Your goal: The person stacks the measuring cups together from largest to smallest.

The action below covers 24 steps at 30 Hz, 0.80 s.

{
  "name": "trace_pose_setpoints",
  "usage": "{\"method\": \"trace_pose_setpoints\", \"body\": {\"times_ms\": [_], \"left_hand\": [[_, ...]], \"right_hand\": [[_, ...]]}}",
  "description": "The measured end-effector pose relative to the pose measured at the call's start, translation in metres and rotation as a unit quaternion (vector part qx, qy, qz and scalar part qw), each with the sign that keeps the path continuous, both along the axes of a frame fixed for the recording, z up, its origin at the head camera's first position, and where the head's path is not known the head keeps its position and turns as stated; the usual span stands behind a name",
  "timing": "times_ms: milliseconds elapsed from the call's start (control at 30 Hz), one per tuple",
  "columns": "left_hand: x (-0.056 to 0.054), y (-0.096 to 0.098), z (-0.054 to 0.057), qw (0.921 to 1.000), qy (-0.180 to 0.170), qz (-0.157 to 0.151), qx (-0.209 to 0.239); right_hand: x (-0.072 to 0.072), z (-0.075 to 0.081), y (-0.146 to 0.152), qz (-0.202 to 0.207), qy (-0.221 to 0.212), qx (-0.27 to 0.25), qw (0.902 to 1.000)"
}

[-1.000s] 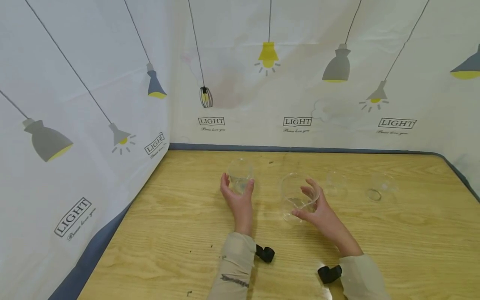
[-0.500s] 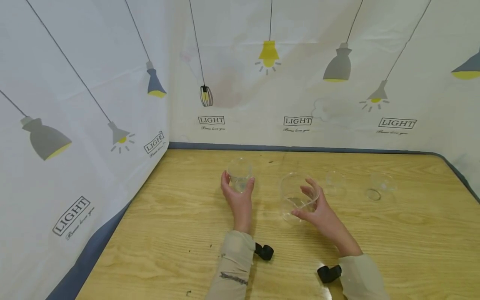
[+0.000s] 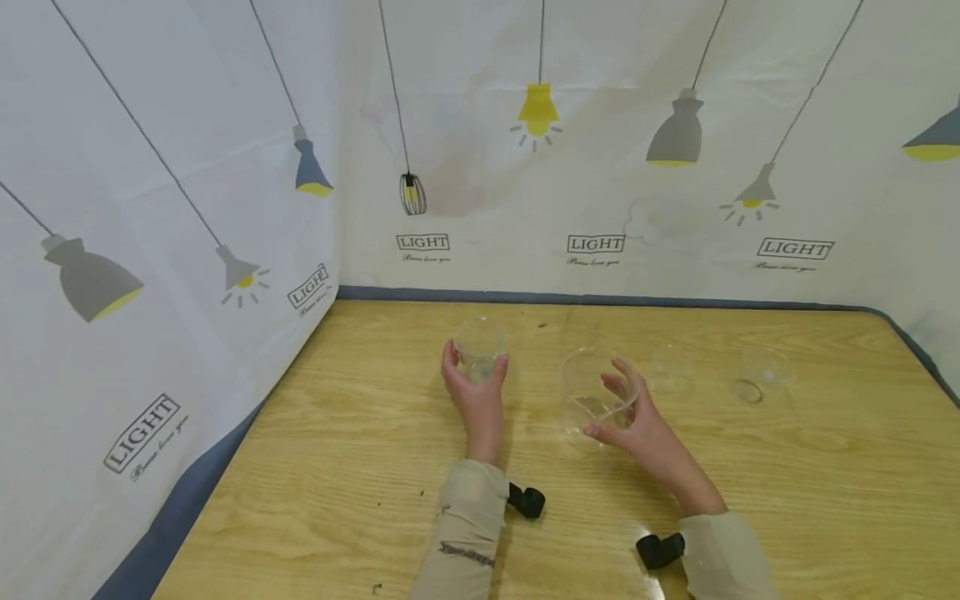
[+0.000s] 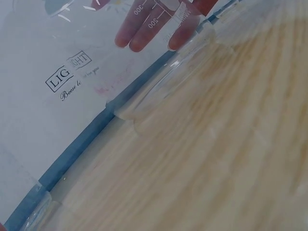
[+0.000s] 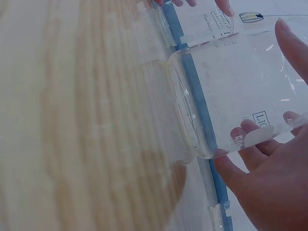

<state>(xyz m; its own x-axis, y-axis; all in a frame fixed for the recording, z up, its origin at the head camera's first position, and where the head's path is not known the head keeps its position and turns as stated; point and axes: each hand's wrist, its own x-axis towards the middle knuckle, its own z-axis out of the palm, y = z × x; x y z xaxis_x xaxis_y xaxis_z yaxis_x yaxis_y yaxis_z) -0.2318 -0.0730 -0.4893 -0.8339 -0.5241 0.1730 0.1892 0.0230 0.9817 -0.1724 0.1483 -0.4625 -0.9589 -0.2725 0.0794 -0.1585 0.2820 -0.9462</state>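
In the head view my left hand (image 3: 478, 400) grips a clear glass beaker (image 3: 480, 335) near the table's far side, thumb on its right and fingers on its left. My right hand (image 3: 648, 429) holds a larger clear beaker (image 3: 581, 379) further right and nearer. In the right wrist view the larger beaker (image 5: 231, 91) stands with its base on the table, fingers (image 5: 260, 147) curved along its wall. Mirrored graduation marks show on this beaker (image 4: 154, 21) in the left wrist view. Only a corner of the left-hand beaker (image 4: 41, 211) appears there.
Right of the held beakers stands a small clear glass vessel (image 3: 672, 367). Further right is another clear piece of glassware (image 3: 763, 375), its shape hard to make out. The wooden table (image 3: 337, 450) meets a lamp-printed cloth (image 3: 487, 200) at the back and left.
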Motion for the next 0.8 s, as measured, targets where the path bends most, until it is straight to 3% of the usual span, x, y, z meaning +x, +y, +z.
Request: {"method": "trace_pose_setpoints", "body": {"times_ms": [233, 533, 800], "left_hand": [[-0.0026, -0.0022, 0.0031, 0.9998, -0.012, 0.004, -0.014], [0.0002, -0.0032, 0.0045, 0.9993, -0.030, -0.021, -0.009], [0.0000, -0.0035, 0.0037, 0.9995, -0.013, -0.029, -0.003]], "right_hand": [[-0.0021, -0.0015, -0.0008, 0.001, 0.003, -0.002, 1.0000], [0.0002, -0.0024, 0.0016, 0.006, 0.003, -0.011, 0.9999], [-0.0005, -0.0022, 0.0012, -0.001, 0.001, -0.006, 1.0000]]}}
